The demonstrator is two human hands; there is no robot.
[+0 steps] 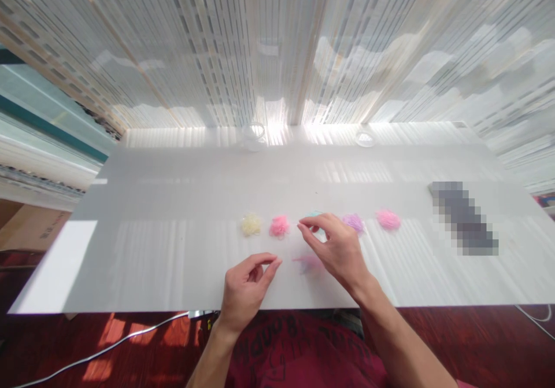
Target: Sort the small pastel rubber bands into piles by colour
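My left hand (246, 287) hovers over the front of the white table (160, 203), thumb and forefinger pinched together. Anything between those fingertips is too small to make out. Further right, my right hand (340, 249) also makes a pinch, its fingertips close to a pink pile (280, 226) of thin, loop-like bands. Behind that hand a light blue pile (315, 214) is mostly hidden. A purple pile (354, 223) lies just beyond its knuckles. Partly under the right hand is a loose mixed pink and purple heap (309, 262). A pale yellow pile (251, 224) sits at the row's left end.
Another pink pile (389, 220) ends the row on the right. A blurred-out dark oblong thing (463, 217) lies at the table's right. Two clear round containers (255, 136), (365, 139) stand along the back edge before the curtain (208, 47). A white cable (143, 331) crosses the floor.
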